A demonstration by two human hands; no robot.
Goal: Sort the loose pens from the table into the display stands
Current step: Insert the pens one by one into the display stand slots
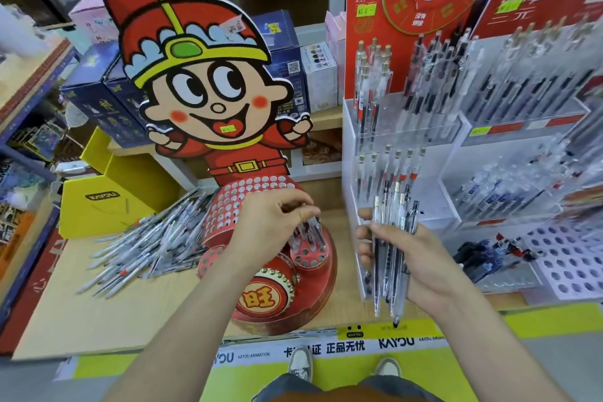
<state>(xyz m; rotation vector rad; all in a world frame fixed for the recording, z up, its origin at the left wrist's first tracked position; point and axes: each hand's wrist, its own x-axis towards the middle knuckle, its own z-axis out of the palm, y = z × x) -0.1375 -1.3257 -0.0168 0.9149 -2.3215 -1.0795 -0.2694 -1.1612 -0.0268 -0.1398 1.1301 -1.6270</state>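
A heap of loose pens [153,235] lies on the table's left half. In the middle stands a red cartoon-figure display stand [261,199] full of round holes. My left hand [274,222] is over its small lower round holder [310,254], fingers pinched on a clear pen [311,222] that stands among several pens in the holes. My right hand [408,258] grips a bundle of several clear pens [391,245], tips down, in front of the clear acrylic stand [401,134] with upright pens.
A second acrylic pen stand [522,140] and a white perforated tray [567,261] sit at the right. Yellow boxes [107,202] and dark blue boxes [107,98] stand behind the heap. The table's front edge [326,346] runs just above my shoes.
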